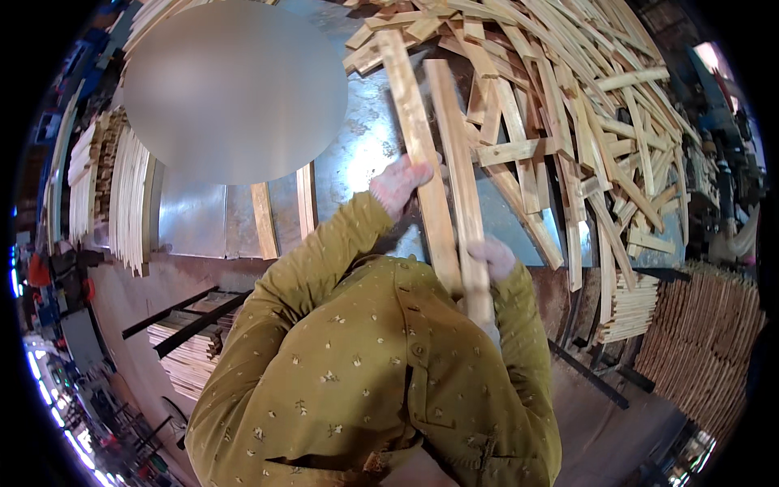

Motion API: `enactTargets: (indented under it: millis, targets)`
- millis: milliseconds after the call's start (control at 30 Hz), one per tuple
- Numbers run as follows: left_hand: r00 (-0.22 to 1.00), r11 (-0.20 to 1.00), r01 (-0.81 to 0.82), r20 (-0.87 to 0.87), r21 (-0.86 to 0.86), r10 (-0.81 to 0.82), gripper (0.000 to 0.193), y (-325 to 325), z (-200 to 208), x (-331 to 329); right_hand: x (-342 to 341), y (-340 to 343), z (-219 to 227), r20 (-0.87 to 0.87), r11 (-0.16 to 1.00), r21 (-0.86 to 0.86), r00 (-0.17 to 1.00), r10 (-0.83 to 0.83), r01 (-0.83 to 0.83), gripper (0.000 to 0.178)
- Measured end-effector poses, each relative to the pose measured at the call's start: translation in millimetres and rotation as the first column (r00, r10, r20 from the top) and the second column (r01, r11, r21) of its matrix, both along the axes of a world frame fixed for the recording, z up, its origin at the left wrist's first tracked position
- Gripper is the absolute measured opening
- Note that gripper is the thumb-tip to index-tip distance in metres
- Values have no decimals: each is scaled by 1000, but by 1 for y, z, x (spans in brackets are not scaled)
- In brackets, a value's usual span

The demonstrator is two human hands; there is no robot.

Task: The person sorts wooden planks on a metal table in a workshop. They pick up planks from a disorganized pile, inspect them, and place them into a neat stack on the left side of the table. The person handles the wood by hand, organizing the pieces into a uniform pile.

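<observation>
Two long pale wooden slats are held up side by side in front of my chest, their near ends close to my jacket. My left hand (398, 187), in what looks like a pinkish-white glove, grips the left slat (420, 146) around its middle. Lower down, my right hand (492, 258) is closed on the right slat (456, 146) near its near end; motion smears its fingers a little. The slats tilt slightly and show a narrow gap at their far ends. Both lie over the front part of a shiny metal table (191, 207).
A loose heap of wooden slats (560, 105) covers the table's right side. Two single slats (264, 219) lie near its front edge. Neat slat stacks stand at the left (130, 195) and lower right (698, 333). Black metal bars (195, 325) jut out below. A blurred oval hides the upper left.
</observation>
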State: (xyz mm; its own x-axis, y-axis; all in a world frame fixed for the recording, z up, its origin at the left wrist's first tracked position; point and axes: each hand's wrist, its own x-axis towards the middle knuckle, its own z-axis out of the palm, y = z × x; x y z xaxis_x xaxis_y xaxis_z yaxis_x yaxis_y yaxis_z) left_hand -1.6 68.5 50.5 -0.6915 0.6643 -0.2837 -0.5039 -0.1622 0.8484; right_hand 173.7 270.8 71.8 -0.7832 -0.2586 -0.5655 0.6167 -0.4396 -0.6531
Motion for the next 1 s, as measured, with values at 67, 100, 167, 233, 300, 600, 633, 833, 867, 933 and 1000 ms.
enactTargets:
  millis: [67,100,167,233,300,600,633,833,867,933,1000]
  targets:
    - [974,998,-54,220,-33,60,34,5,23,-23,-36,-9,-18,-85,975,219,996,1,17,54]
    - [972,996,-82,216,-38,88,34,0,21,-32,-52,-20,-21,-85,972,222,995,-55,73,54]
    - [966,989,-142,210,-52,150,33,-20,15,-52,-69,-25,-36,-37,893,446,998,-44,56,52]
    - [937,978,-204,280,-49,209,32,-37,29,-68,-70,-23,-63,97,600,793,994,44,-104,51]
    - [895,944,-321,349,68,279,34,-62,40,-79,-77,-42,-35,138,140,976,968,208,-170,62]
    - [810,837,-464,522,291,268,96,-88,38,-102,-97,-92,2,-412,205,911,770,487,358,74]
    - [849,801,-392,514,452,125,97,-91,22,-103,-106,-93,9,-500,297,866,708,499,402,73]
    - [832,539,124,208,833,-514,87,-55,16,-63,-174,-54,111,-398,-124,526,373,838,841,75]
    - [818,603,186,218,776,-533,84,-51,25,-55,-177,-44,124,-292,-237,489,413,863,840,79]
    - [523,601,126,462,790,-717,81,-44,38,-31,-176,-29,137,-126,-284,538,409,904,794,78]
    - [430,585,217,462,781,-776,78,-44,46,-15,-166,-4,149,1,-240,705,338,941,667,69]
